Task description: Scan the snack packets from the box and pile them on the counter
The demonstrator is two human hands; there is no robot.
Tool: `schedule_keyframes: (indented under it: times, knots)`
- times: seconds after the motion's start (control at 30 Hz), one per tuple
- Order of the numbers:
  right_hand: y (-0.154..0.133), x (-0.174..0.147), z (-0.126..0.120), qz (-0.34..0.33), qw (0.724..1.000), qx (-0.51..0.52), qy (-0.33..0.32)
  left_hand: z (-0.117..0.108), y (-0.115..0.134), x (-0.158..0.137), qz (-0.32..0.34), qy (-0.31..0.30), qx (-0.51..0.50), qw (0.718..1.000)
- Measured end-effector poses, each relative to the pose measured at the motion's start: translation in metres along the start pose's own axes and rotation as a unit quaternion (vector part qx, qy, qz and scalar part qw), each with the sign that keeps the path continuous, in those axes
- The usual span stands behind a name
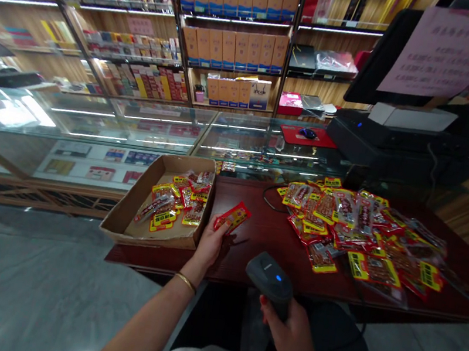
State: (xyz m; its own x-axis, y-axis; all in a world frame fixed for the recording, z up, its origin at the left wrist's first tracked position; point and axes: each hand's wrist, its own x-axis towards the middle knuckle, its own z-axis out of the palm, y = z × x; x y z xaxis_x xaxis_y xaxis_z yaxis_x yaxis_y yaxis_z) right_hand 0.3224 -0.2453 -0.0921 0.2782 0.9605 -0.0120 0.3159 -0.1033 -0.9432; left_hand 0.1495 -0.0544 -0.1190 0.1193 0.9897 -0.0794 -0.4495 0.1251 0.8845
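Note:
My left hand grips a red and yellow snack packet by its near end, just right of the cardboard box. In my right hand is a dark barcode scanner with a blue light lit on top; its head points toward the packet. Several similar snack packets lie inside the open cardboard box on the left. To the right, a large heap of snack packets spreads over the dark red table.
A monitor with a pink sign stands above black equipment at the right. Behind the table runs a glass counter with a mouse on a red mat. A dark stool seat is below the table's edge.

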Motion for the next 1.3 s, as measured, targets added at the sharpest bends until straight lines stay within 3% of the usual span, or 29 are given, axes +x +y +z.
schedule_keyframes:
  times: [0.13, 0.27, 0.5, 0.7, 1.3]
  knots:
    - [0.006, -0.004, -0.001, 0.026, 1.000, -0.001, 0.018, -0.003, 0.001, 0.003, -0.019, 0.019, -0.027, 0.999]
    - [0.007, -0.005, -0.001, 0.036, 0.999, 0.003, 0.013, -0.002, 0.002, 0.001, -0.065, -0.020, -0.040, 0.997]
    - [0.006, -0.004, -0.001, 0.007, 0.999, -0.039, 0.004, 0.005, 0.004, -0.002, -0.045, -0.067, -0.027, 0.996]
    - [0.011, -0.013, -0.005, 0.005, 0.998, -0.060, 0.024, 0.003, 0.009, 0.000, -0.087, -0.054, -0.055, 0.993]
    - [0.018, -0.022, -0.011, 0.003, 0.995, -0.096, 0.034, 0.003, 0.004, 0.002, -0.068, -0.061, -0.036, 0.995]
